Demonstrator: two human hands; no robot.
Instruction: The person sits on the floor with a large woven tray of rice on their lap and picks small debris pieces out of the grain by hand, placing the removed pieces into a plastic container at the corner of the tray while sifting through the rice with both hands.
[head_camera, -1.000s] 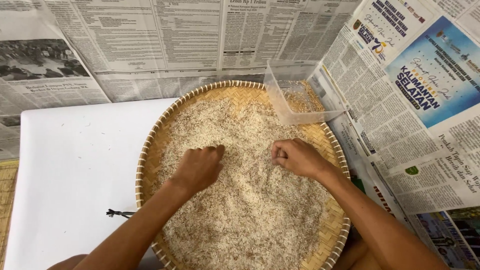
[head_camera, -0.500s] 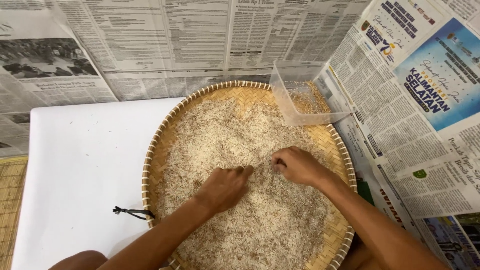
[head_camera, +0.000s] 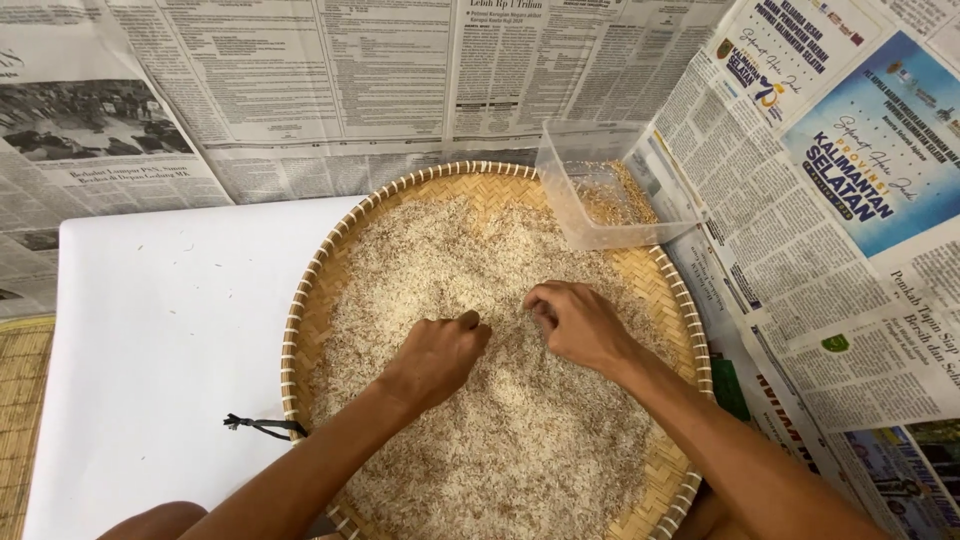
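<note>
Both hands, left hand (head_camera: 437, 355) and right hand (head_camera: 575, 322), are pinching with curled fingers at rice (head_camera: 480, 440) in a woven tray (head_camera: 300, 330) (clear tub (head_camera: 610, 190) holding few pickings, most grain remaining).

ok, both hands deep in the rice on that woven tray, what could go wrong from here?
Risks, judged from the layout:
1. The pale rice reaches close to the round woven bamboo tray rim; a wide sweep by the left hand or right hand could push grains onto the white sheet.
2. The clear plastic container overlaps the tray's far edge; a knock might tip it.
</note>
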